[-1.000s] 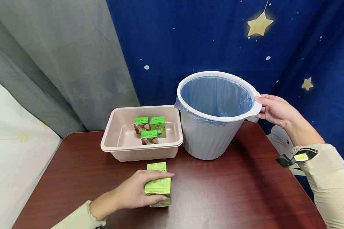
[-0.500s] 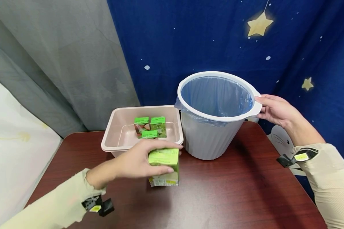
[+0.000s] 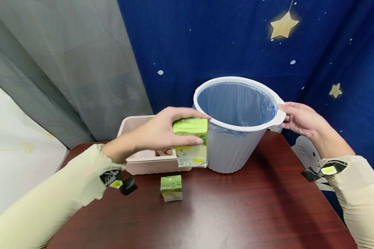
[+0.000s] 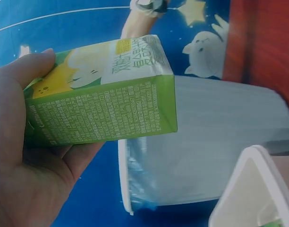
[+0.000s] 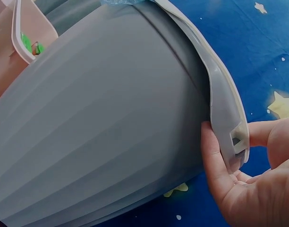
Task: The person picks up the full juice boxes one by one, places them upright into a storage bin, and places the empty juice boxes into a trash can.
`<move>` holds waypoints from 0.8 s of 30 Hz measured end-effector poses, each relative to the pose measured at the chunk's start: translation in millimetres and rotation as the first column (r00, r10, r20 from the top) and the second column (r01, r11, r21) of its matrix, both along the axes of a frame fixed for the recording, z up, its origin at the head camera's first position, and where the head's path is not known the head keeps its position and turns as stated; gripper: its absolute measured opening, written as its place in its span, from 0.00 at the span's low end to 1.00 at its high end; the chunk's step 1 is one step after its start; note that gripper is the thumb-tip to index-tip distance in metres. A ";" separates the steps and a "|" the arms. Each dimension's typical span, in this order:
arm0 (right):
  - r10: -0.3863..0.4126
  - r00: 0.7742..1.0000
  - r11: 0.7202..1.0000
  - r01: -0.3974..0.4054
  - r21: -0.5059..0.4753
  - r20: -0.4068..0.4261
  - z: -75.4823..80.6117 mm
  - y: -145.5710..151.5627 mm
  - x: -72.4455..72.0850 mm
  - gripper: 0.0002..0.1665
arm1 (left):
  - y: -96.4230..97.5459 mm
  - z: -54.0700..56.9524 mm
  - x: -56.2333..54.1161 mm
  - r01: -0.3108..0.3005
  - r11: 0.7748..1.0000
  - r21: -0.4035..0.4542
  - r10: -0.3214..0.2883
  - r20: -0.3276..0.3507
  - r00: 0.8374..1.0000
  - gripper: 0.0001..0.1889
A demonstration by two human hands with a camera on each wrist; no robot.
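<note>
My left hand (image 3: pixel 162 129) grips a green and white juice carton (image 3: pixel 191 152), raised in front of the bin's left side. Up close in the left wrist view, the carton (image 4: pixel 106 109) shows a yellow fruit picture and printed text. At the bin's right side, my right hand (image 3: pixel 302 119) pinches the rim handle between thumb and fingers. The bin (image 3: pixel 233 148) is light grey, with a white rim and a clear bag liner. In the right wrist view the fingers (image 5: pixel 213 161) curl under the handle. A second green carton (image 3: pixel 172 188) stands on the table.
Left of the bin stands a pale pink tub (image 3: pixel 152 166), partly hidden by my left arm; a small packet (image 3: pixel 164 152) shows inside. Both containers are on a dark red wooden table (image 3: pixel 237 214). Behind hang grey and blue star-patterned curtains (image 3: pixel 237 38).
My left hand has lifted the juice carton from the table, up and to the right towards the bin. The second carton now shows below it. My right hand stays on the rim.
</note>
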State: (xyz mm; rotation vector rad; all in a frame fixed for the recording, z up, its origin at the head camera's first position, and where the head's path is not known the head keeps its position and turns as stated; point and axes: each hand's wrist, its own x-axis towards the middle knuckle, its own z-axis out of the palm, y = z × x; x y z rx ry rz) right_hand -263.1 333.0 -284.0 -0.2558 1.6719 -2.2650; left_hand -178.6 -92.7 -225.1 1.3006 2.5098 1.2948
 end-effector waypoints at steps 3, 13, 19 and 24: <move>0.001 1.000 1.000 -0.001 0.002 0.001 0.5 0.1 0.1 0.08 | 11.9 13.5 -12.9 -0.006 1.000 0.008 0.006 0.018 1.000 0.25; 0.007 1.000 1.000 -0.007 0.006 0.002 0.7 1.8 1.4 0.09 | 52.1 41.9 -54.6 0.010 0.998 0.069 -0.013 0.030 0.999 0.24; 0.017 1.000 1.000 -0.017 -0.008 -0.002 -0.4 0.6 -0.5 0.09 | 70.8 48.7 -73.7 -0.014 0.995 0.103 0.015 -0.008 1.000 0.27; 0.010 1.000 1.000 -0.010 -0.006 0.003 0.0 -0.3 -1.3 0.09 | 84.5 46.4 -87.2 -0.042 0.992 0.121 0.047 -0.044 0.998 0.28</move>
